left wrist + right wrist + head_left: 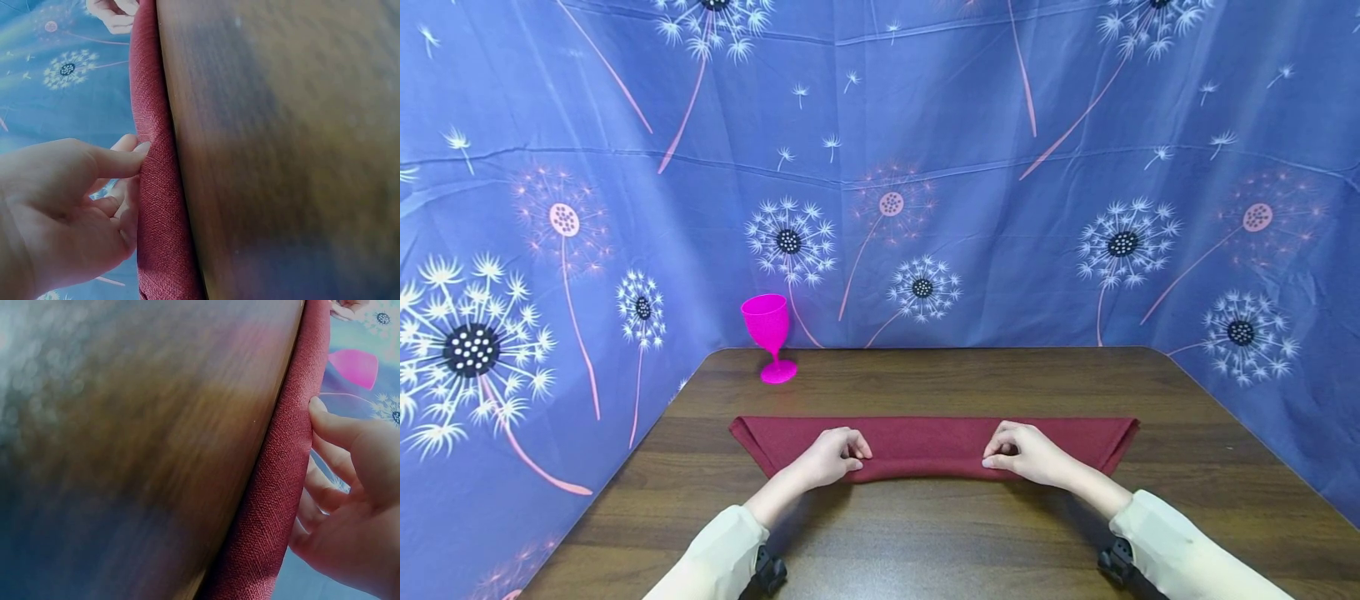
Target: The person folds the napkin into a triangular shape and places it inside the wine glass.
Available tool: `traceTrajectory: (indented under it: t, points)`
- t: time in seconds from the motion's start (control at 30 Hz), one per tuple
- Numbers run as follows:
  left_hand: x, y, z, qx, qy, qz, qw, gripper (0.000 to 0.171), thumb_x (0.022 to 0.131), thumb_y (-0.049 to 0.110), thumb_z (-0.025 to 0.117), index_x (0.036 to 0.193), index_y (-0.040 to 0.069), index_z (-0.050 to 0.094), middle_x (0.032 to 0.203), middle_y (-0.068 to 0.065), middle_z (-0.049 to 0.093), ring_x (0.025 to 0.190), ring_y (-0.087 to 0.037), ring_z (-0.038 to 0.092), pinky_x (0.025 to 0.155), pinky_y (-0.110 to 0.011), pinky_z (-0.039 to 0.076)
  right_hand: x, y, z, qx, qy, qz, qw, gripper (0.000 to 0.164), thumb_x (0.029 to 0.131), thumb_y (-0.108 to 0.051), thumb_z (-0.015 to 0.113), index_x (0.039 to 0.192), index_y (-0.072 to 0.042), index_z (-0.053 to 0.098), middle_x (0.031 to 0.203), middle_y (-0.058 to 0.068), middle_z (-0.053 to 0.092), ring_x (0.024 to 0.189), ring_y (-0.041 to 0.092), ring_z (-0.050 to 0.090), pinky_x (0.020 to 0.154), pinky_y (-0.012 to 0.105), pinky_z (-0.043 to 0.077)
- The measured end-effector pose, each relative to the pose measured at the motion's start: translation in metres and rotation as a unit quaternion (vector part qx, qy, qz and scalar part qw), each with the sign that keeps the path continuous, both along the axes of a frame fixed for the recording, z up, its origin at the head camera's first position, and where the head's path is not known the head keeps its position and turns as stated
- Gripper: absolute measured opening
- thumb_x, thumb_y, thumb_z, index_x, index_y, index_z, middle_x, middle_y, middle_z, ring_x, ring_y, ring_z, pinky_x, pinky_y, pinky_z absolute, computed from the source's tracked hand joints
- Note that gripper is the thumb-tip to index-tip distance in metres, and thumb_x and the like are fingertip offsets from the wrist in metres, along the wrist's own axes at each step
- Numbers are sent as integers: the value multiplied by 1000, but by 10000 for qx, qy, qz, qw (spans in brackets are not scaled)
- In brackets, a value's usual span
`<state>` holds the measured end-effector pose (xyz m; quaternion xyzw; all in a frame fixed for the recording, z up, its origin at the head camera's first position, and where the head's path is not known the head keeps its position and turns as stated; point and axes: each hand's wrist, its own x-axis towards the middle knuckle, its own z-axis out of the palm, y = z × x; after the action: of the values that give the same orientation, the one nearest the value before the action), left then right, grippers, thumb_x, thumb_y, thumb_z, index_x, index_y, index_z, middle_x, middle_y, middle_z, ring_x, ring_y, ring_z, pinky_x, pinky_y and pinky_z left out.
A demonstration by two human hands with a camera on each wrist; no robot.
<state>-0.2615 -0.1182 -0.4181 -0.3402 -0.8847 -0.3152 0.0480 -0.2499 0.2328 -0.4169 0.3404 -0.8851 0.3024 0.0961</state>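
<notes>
Pinching rounded, woven red cloth, both hands curl.

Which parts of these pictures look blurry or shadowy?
Head view: red cloth and pink goblet fairly clear, soft shadows on the table by left hand and right hand; left wrist view: table blurred, cloth weave clear; right wrist view: table blurred, pale speckling at upper left.

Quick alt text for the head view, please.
The left hand and right hand hold the near edge of a folded dark red cloth on a wooden table. An upright pink goblet stands beyond the cloth's left end; blue dandelion-print fabric hangs behind.
</notes>
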Motion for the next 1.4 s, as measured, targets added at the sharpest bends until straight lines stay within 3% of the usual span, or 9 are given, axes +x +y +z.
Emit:
traceTrajectory:
  t: [0.17,0.43,0.67,0.8,0.9,1.07,1.4]
  points:
    - [-3,-2,-1,75,-100,-127,9998,15,73,-9,67,84,1,66,78,-9,65,63,-2,50,59,-16,41,0,0,1,-89,335,171,9993,6,77,-8,74,83,-10,74,79,-3,63,73,7,55,62,23,43]
    - [-4,-6,-3,-16,-84,-158,9998,9,78,7,72,85,4,68,79,-4,67,60,1,47,58,-15,41,-1,-1,0,-311,210,413,9984,15,74,3,72,81,-10,72,78,-2,67,72,-1,57,61,20,47]
    - [-2,-9,-3,-33,-87,-324,9994,22,74,16,78,88,4,67,82,-5,65,65,-8,54,63,-17,45,-1,-1,-3,-202,-11,429,9989,3,80,-15,73,82,-16,73,80,-7,66,73,-3,56,62,20,46]
    - [-2,-10,-3,-73,-114,-362,9993,27,70,15,81,89,4,66,83,-6,65,67,-11,54,64,-17,44,0,0,-2,-142,-104,552,9983,13,77,-23,76,86,-14,72,83,-3,66,74,6,58,64,22,47]
    - [-2,-10,-3,-114,-155,-367,9991,30,68,14,82,90,4,65,84,-6,64,67,-9,52,63,-16,42,0,1,-2,-94,-127,648,9978,19,75,-25,77,88,-12,72,85,0,66,76,12,59,67,24,48]
    - [-1,-10,-2,-189,-223,-346,9990,29,68,11,81,90,4,63,85,-6,63,70,-7,51,65,-16,41,1,3,-1,35,-393,567,9976,22,73,-25,79,91,-15,70,89,-2,65,80,10,58,70,24,47]
    - [-2,-10,-2,-395,139,-351,9985,16,76,10,74,89,6,66,82,-2,64,67,-2,50,64,-16,42,1,5,-2,244,-559,256,9978,26,72,-22,80,93,-13,67,86,-4,67,79,4,57,70,26,49]
